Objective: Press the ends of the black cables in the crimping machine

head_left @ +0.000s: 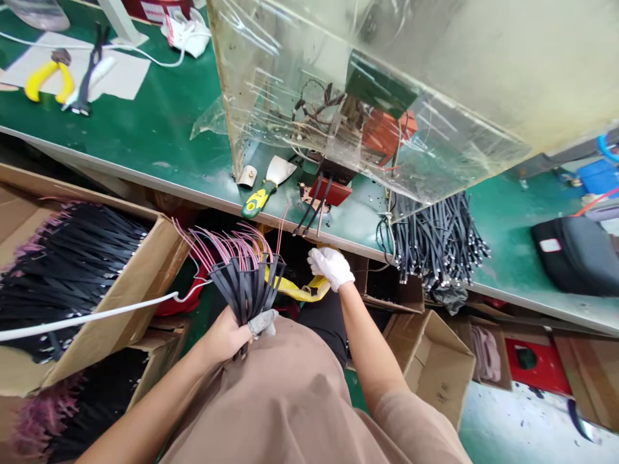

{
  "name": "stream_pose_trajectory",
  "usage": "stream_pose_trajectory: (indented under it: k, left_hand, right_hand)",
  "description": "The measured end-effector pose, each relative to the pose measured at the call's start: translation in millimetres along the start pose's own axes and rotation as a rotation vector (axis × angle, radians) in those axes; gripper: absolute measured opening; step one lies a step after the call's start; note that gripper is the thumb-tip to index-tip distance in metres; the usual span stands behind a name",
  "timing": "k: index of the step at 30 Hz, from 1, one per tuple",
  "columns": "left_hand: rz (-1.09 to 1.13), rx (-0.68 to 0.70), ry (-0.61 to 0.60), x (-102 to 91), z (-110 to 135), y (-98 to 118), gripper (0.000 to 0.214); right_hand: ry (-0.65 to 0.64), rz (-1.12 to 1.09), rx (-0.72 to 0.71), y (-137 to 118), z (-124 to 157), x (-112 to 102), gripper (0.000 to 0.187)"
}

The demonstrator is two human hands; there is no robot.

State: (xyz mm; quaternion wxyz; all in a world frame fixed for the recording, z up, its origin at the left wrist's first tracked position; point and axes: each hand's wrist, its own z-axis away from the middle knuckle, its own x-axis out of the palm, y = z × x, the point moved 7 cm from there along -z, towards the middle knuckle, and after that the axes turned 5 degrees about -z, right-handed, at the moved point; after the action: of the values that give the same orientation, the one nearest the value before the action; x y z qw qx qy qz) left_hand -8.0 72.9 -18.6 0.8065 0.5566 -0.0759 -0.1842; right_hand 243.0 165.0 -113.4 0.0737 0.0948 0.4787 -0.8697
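Observation:
My left hand [231, 336], with a grey cover on its thumb, is wrapped round a bundle of flat black strips [244, 283]. Thin pink wires [232, 245] fan out from the top of this bundle. In a white glove, my right hand [331, 265] is just below the bench's front edge, its fingers bent together; whatever they hold, if anything, is too small to make out. Beside the glove hangs a yellow band [302, 291]. Two black strips [314, 203] stick out from a red block [333, 191] on the bench, above my right hand.
A clear plastic guard [309, 109] overhangs the green bench [184, 148]. A scraper [268, 187] lies left of the red block, a heap of black strips [435, 241] right. Cardboard boxes [111, 309] of strips stand at left. Yellow-handled pliers [51, 77] and a black case [575, 254] lie farther out.

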Motion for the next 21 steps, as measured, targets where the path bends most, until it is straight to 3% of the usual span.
stream_pose_trajectory:
  k: [4, 8, 12, 16, 21]
  left_hand:
    - [-0.033, 0.018, -0.041, 9.8, -10, 1, 0.041]
    - [-0.071, -0.035, -0.134, 21.0, -12, -22, 0.043]
    - [-0.090, -0.001, -0.146, 22.1, -13, -28, 0.044]
    - [-0.088, 0.005, -0.161, 21.5, -11, -25, 0.044]
    - [-0.080, 0.039, -0.160, 20.0, -7, -20, 0.042]
  right_hand:
    - [-0.265, -0.318, 0.000, 0, 28, 42, 0.058]
    - [-0.256, -0.462, -0.070, -19, 44, 56, 0.063]
    - [-0.149, -0.481, -0.123, -34, 46, 46, 0.061]
    - [0.050, -0.576, -0.123, -39, 38, 22, 0.055]
    - [0.130, -0.633, -0.118, -46, 32, 0, 0.051]
